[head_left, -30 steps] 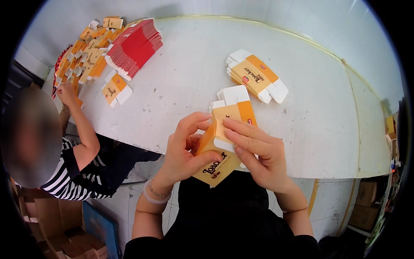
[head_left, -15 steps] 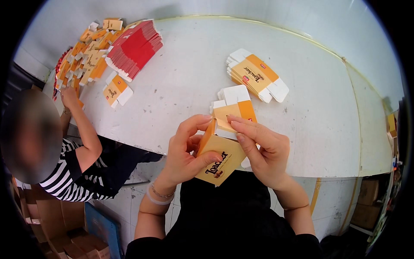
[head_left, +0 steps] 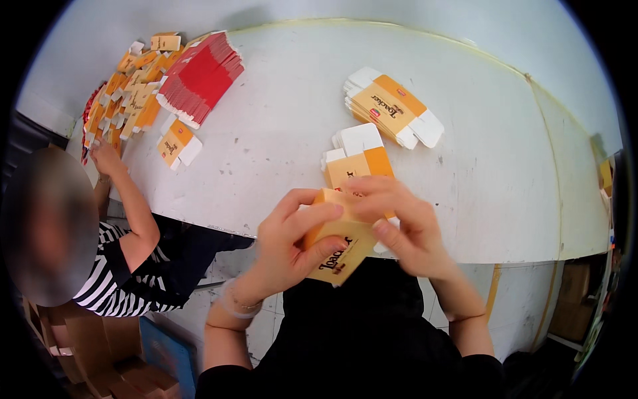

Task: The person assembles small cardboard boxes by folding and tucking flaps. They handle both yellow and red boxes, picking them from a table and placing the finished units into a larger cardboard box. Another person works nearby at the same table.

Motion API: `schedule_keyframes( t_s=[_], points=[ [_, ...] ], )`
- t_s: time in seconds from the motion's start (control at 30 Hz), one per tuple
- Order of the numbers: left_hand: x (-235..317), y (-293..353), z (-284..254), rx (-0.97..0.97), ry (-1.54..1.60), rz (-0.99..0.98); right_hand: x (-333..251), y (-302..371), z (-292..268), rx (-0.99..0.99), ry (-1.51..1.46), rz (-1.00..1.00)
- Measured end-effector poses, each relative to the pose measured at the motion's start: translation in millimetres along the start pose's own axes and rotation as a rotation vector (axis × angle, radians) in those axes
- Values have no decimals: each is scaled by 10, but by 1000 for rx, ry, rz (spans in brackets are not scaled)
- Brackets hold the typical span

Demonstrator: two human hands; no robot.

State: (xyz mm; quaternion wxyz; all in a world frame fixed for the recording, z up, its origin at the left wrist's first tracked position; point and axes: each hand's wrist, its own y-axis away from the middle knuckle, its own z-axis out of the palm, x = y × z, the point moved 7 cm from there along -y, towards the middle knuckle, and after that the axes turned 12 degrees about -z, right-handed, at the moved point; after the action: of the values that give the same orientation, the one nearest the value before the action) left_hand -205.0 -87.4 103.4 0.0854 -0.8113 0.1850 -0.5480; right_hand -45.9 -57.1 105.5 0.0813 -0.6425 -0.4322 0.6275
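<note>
A small tan and orange cardboard carton (head_left: 355, 245) stands folded into a box shape, tilted above the front edge of the table. My left hand (head_left: 282, 243) is closed around its left side, thumb on the printed front and index finger lying over the top. At the right of the carton's top is my right hand (head_left: 415, 229), fingers stretched and apart, slightly blurred; whether its fingertips touch the carton is hard to tell. Just beyond my hands lies a pile of flat matching cartons (head_left: 359, 138), partly covered by my fingers.
Farther right on the white table (head_left: 286, 126) is another stack of flat cartons (head_left: 392, 106). At the left are red flat cartons (head_left: 206, 76), a single flat carton (head_left: 178, 143) and a heap of formed cartons (head_left: 136, 93). A seated person (head_left: 136, 233) reaches toward that heap.
The carton's top, where a white flap showed, now looks closed. My left index finger has moved over it, and my right fingers have lifted and spread.
</note>
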Motion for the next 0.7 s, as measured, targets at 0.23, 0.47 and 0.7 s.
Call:
schedule_keyframes(
  t_s=[0.23,0.47,0.7],
  points=[
    [482,-1388,-2118,794,-1599,444,698,71,-212,-45,635,89],
    [11,-1044,-1151,277,-991,326,1294,-164,138,-162,1065,-114],
    [-551,-279,-285,223,146,-322,1142,-202,-21,65,1110,-152]
  ],
)
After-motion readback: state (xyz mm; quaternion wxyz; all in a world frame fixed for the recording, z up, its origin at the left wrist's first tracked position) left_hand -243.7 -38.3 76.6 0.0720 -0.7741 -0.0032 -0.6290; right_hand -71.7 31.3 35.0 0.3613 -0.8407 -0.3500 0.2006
